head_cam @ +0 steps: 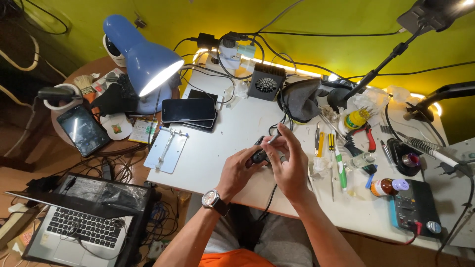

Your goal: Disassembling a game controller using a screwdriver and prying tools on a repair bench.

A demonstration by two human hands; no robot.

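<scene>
Looking down from the head view: our left hand (239, 170), watch on the wrist, is curled closed around a small black device (261, 155), lifted just above the white workbench (222, 143) near its front edge so both hands can get at it. Our right hand (289, 165) pinches a thin grey tool (273, 140) between thumb and fingers, tip angled down toward the device; exactly where it touches, we can't tell. A black cable (269, 198) hangs from the device off the table edge between our knees, so it stays slack. The blue desk lamp (143, 59) is tilted toward the bench, likely for light on the work. Stacked phones (189, 111) and a metal holder plate (167, 151) sit off to the left, out of the way. Screwdrivers (330, 143) and red-handled pliers (368, 136) lie just right of the hands, within easy reach. The multimeter (410, 207) is parked at the right corner, and an open laptop (84, 222) sits low to the left.
</scene>
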